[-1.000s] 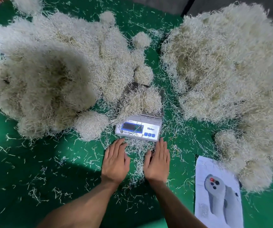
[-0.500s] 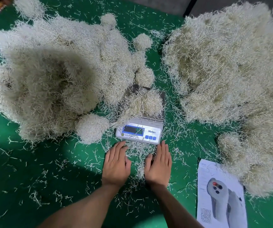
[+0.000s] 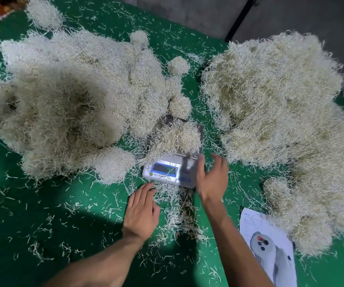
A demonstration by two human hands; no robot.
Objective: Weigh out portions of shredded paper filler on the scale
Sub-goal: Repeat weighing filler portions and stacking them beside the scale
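A small white digital scale (image 3: 168, 172) stands mid-table on the green cloth, its platform covered by a clump of shredded paper filler (image 3: 176, 137). My left hand (image 3: 143, 210) lies flat on the cloth just in front of the scale, fingers straight. My right hand (image 3: 212, 177) is raised beside the scale's right front corner, fingers spread and holding nothing; it is motion-blurred and hides the buttons. A big heap of filler (image 3: 63, 100) lies to the left, another big heap (image 3: 280, 112) to the right.
Small balled portions of filler (image 3: 113, 164) sit beside the left heap. Loose strands litter the green cloth (image 3: 42, 214). A printed sheet (image 3: 268, 247) lies at the front right. The table's far edge and a dark post (image 3: 240, 17) are behind.
My right hand has lifted off the cloth and moved forward and right to the scale's right side. My left hand stays flat in front of the scale.
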